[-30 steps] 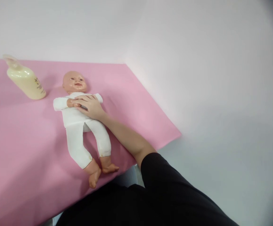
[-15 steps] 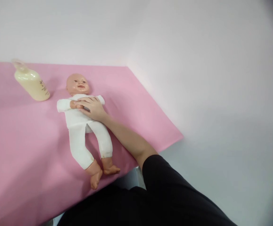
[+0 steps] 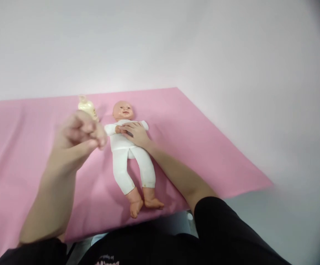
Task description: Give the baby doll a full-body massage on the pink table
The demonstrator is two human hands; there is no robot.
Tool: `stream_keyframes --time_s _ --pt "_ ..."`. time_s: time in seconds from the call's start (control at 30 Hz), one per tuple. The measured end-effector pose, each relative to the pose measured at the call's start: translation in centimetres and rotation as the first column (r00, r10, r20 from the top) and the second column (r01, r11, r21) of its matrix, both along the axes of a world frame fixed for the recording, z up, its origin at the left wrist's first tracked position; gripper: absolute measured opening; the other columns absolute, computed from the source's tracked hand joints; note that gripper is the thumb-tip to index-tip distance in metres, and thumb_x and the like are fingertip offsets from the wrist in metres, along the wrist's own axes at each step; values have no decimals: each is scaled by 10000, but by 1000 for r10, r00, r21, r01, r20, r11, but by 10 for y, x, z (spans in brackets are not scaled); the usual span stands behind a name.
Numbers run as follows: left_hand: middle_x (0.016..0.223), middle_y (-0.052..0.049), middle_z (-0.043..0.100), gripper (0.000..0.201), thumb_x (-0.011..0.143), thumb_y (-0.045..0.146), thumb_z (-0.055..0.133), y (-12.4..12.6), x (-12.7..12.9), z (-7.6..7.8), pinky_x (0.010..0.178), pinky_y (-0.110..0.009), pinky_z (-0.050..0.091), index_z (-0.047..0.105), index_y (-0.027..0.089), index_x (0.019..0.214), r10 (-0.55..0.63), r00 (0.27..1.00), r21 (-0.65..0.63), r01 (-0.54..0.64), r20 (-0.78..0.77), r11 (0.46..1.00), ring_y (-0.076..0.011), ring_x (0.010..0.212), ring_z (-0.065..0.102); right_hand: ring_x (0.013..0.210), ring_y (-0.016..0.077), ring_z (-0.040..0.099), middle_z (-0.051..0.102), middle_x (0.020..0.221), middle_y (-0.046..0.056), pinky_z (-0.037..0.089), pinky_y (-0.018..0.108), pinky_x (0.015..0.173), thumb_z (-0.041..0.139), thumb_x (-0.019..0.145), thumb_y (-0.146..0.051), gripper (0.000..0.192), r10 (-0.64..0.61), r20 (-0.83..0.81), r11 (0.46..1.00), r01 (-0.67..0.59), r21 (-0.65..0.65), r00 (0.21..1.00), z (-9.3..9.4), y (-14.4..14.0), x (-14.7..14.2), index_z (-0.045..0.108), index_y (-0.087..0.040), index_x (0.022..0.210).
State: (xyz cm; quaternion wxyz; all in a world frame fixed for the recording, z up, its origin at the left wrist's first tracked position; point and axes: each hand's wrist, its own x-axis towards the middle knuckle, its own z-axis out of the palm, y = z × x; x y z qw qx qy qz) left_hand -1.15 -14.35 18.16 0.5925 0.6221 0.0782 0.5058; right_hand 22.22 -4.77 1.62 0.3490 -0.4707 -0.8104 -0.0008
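Note:
A bald baby doll [image 3: 120, 141] in white lies on its back, face up, feet towards me. My right hand [image 3: 136, 133] rests across the doll's chest, fingers stretched out and lying flat, beside the doll's small bent hand. Raised in front of me on the left is my left hand [image 3: 79, 134], slightly blurred, its fingers curled in towards the thumb; I see nothing in it. Behind it stands a pump bottle [image 3: 87, 106] of pale yellow liquid, its lower part hidden by the left hand.
A pink cloth [image 3: 204, 147] covers the table under the doll and bottle. Its right edge slants towards me to a corner. A pale wall [image 3: 93, 44] stands behind and to the right. My black-clothed body [image 3: 154, 243] is at the table's near edge.
My left hand has come into view on the left, in front of the bottle. The whole view has shifted, so doll and bottle appear further right. My right hand stays on the doll's chest.

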Motion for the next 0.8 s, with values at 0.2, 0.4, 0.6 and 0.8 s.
stream_keyframes --time_s 0.2,0.4,0.6,0.8 --pt "698 27 616 338 771 275 901 19 30 -12 615 -203 493 578 182 814 -86 993 -211 67 -84 975 -82 610 574 1251 273 617 731 1325 45 417 463 1099 626 1006 -292 285 15 -15 1000 -14 23 1000 -1 -1 0 734 -284 1270" --pt "714 12 627 329 764 261 899 8 32 -12 623 -216 489 586 173 815 -172 983 -336 142 -62 931 -88 619 581 1222 269 623 741 1293 51 425 452 1077 605 1019 -322 282 -1 -7 999 1 36 1000 0 -3 -1 738 -295 1266" --pt "675 3 616 306 780 289 879 -2 34 -9 593 -219 460 604 155 802 -161 984 -352 123 -79 928 -92 596 556 1236 265 614 736 1308 43 413 453 1094 565 1036 -346 307 10 -16 999 -9 43 1000 -2 -1 0 723 -300 1295" --pt "524 53 476 416 774 396 883 -5 37 -6 528 -212 400 556 154 684 -89 990 -325 48 -112 945 -60 477 422 1234 268 607 731 1319 45 412 454 1087 564 1033 -344 305 8 -19 1000 -8 29 1000 -2 -2 1 725 -289 1286"
